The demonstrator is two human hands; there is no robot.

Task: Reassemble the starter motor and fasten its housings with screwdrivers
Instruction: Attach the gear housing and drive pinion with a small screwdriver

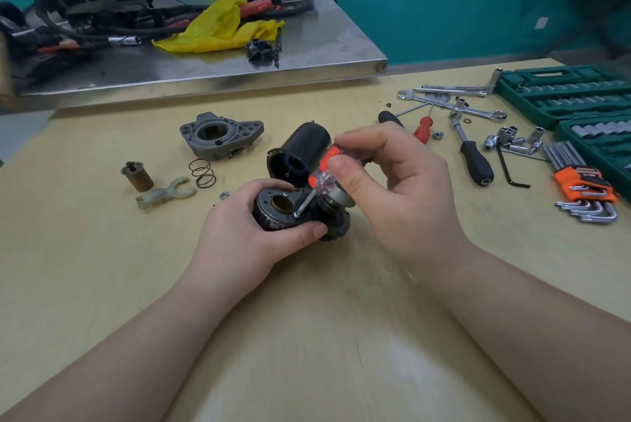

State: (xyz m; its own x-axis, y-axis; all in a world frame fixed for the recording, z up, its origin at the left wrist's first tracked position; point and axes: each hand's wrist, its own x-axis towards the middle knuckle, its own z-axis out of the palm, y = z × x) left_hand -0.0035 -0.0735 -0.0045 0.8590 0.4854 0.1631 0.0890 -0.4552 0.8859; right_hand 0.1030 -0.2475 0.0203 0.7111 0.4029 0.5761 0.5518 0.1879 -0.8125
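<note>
My left hand (239, 234) grips a dark round starter housing (273, 208) with a brass bush in its middle, resting on the wooden table (324, 336). My right hand (396, 189) pinches a short screwdriver (322, 176) with a clear and orange handle; its tip touches the housing's top face. Just behind stands the black cylindrical motor casing (300, 152), lying on its side with its open end toward me. A grey cast nose housing (222, 135) lies further back left.
A spring (202, 173), a small brown plunger (137, 176) and a pale plastic fork lever (165, 197) lie at left. Wrenches, screwdrivers, sockets, orange-held hex keys (584, 193) and green socket cases (563, 94) fill the right. A cluttered steel bench (205, 66) stands behind.
</note>
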